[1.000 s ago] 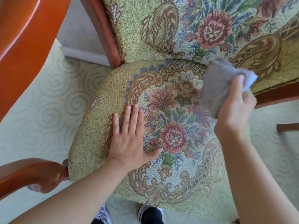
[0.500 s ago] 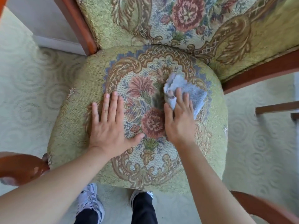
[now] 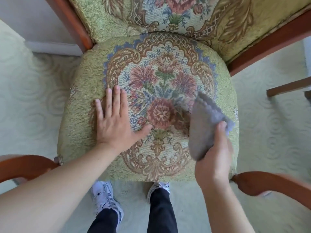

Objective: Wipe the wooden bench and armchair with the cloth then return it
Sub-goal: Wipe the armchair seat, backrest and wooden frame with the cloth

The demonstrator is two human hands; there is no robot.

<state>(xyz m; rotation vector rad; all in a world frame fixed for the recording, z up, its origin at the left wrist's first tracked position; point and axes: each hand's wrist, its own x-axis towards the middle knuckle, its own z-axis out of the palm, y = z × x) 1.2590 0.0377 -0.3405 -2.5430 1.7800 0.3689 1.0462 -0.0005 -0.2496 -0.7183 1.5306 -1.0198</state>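
In the head view, the only view given, the person stands in front of the armchair (image 3: 223,78) and looks straight down on its upholstered seat, which has a green fabric with a large flower pattern. The left hand (image 3: 116,125) lies flat on the left part of the seat, with the fingers straight and together and the thumb spread; it grasps nothing and only presses on the fabric, probably to steady the body. The right hand (image 3: 213,158) is over the right front part of the seat and is closed around the lower end of the grey cloth (image 3: 204,123). The thumb lies on top of the cloth, which stands up from the hand as a loose fold. The far edge of the cloth is blurred, so I cannot tell whether it touches the seat or is a little above it. The two wooden armrests (image 3: 272,185) are at the lower corners, and the legs and shoes of the person are below the front edge. I judge that the step in hand is the wiping of the armchair seat. The next move calls for bringing the cloth flat onto the fabric and pulling it across the parts not yet covered; the wooden frame and armrests may also need wiping before the cloth is returned.
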